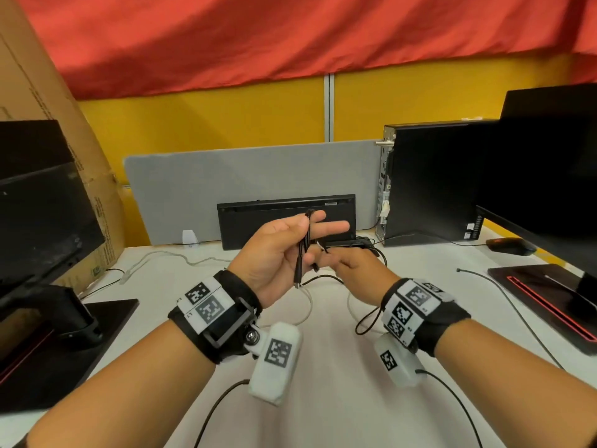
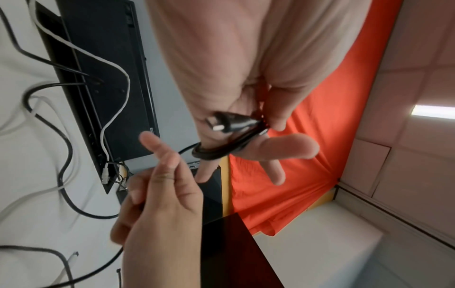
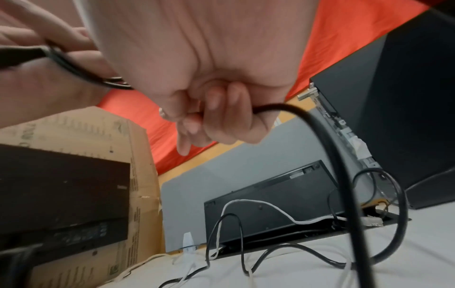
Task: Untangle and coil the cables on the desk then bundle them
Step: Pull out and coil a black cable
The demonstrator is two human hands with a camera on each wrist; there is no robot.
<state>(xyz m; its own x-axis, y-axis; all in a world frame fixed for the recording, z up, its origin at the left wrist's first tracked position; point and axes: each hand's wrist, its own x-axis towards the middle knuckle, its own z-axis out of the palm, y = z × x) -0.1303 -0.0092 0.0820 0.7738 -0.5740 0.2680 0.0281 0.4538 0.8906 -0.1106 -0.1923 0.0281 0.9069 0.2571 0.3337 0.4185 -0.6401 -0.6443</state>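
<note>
Above the white desk (image 1: pixel 339 399), in front of the upturned black keyboard (image 1: pixel 286 218), I hold both hands raised and close together. My left hand (image 1: pixel 277 253) has its palm turned up, and a few turns of the black cable (image 1: pixel 303 247) lie coiled across it, pinned by my thumb against the base of my fingers while the other fingers stretch forward; the plug end (image 2: pixel 222 121) sticks out near the palm. My right hand (image 1: pixel 361 270) sits just beside it with its fingers curled around the loose run of the same cable, which drops from my fist (image 3: pixel 221 120) down to the desk and loops there. A white cable (image 3: pixel 258 206) lies slack on the desk below, crossing the black one near the keyboard. A computer tower (image 1: pixel 429 179) stands to the right.
</note>
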